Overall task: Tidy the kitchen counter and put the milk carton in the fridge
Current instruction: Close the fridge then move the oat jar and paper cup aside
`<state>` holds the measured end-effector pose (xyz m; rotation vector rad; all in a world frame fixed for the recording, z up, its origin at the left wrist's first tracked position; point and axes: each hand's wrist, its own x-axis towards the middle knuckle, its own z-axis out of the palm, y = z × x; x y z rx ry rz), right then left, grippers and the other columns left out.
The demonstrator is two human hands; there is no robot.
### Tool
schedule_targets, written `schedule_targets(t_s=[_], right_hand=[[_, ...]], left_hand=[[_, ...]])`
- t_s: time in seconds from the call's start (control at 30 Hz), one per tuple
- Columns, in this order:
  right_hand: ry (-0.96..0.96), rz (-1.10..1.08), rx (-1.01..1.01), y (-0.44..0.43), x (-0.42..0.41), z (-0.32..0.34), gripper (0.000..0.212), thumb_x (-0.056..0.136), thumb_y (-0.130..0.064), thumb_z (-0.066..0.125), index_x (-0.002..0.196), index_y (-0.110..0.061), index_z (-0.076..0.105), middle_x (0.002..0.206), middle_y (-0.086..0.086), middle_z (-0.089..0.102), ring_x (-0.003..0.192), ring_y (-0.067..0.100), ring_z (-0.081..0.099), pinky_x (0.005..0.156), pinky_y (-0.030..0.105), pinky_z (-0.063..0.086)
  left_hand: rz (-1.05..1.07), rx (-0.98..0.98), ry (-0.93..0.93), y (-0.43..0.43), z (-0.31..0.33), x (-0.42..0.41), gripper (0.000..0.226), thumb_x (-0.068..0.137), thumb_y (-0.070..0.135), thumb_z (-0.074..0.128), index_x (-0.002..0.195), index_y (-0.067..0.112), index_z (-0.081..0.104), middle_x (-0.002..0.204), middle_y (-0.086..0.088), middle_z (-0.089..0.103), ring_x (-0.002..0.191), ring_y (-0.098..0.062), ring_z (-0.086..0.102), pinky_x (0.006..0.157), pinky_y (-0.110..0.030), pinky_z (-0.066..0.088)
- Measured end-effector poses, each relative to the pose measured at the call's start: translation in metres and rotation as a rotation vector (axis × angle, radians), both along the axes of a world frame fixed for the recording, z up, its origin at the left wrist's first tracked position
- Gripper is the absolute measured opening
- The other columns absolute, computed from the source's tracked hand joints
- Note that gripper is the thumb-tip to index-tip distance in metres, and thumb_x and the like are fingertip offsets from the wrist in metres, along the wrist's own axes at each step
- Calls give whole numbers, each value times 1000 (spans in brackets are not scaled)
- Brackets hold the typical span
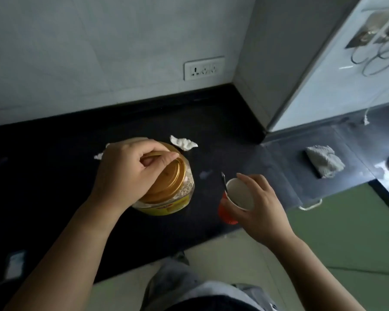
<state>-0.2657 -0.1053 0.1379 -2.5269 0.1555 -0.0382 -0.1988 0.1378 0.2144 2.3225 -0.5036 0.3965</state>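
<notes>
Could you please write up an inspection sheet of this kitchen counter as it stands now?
Surface: black counter, dark and dimly lit.
Job's things: jar with gold lid; paper cup with spoon inside; no milk carton seen.
Clutter: crumpled tissue behind the jar; white cloth at right.
Grippers: left hand grips the jar lid; right hand holds the cup.
Cables: nothing seen.
Surroundings: wall socket; fridge at right.
</notes>
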Motion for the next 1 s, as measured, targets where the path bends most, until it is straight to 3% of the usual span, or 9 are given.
schedule_targets(t_s=[0.13, 0.27, 0.47, 0.6, 0.83, 1.0], right_hand=[[-24, 61, -13, -20, -57, -7, 68, 72, -58, 64, 131, -30, 45, 121, -14, 46, 111, 13, 48, 83, 25, 43], [-28, 152, -26, -44, -122, -14, 67, 71, -59, 63, 130, -31, 45, 121, -14, 46, 107, 13, 50, 79, 28, 46], [19, 264, -33, -70, -217, -30, 69, 70, -62, 62, 128, -30, 46, 120, -11, 48, 105, 14, 49, 78, 32, 51], [70, 378, -50, -72, -257, -32, 72, 69, -60, 65, 130, -27, 45, 120, -10, 48, 103, 11, 46, 78, 26, 48], [112, 622, -75, -25, -281, -39, 69, 67, -60, 64, 126, -28, 46, 120, -8, 49, 107, 15, 47, 73, 24, 44], [143, 840, -93, 51, -296, -46, 72, 67, -65, 58, 128, -31, 40, 124, -9, 43, 109, 10, 40, 75, 24, 41]], left_hand=[[47, 11, 24, -17, -7, -76, 22, 79, 35, 66, 79, 14, 73, 73, 4, 70, 65, -8, 64, 59, -26, 48], [111, 42, 34, -34, -13, -158, 26, 79, 37, 65, 79, 13, 73, 75, 4, 70, 68, -10, 64, 60, -27, 49], [329, -6, 200, -50, -45, -286, 30, 78, 45, 62, 87, 19, 73, 86, 8, 70, 83, -8, 65, 70, -20, 52], [474, -24, 319, -46, -57, -355, 32, 78, 52, 64, 89, 24, 71, 86, 12, 68, 84, -10, 62, 70, -15, 44], [609, -6, 455, -10, -68, -438, 32, 75, 54, 58, 85, 27, 71, 79, 21, 65, 73, 9, 57, 66, -3, 41], [793, -81, 505, 36, -76, -504, 37, 76, 60, 57, 93, 29, 68, 86, 21, 63, 77, 5, 56, 67, -11, 42]])
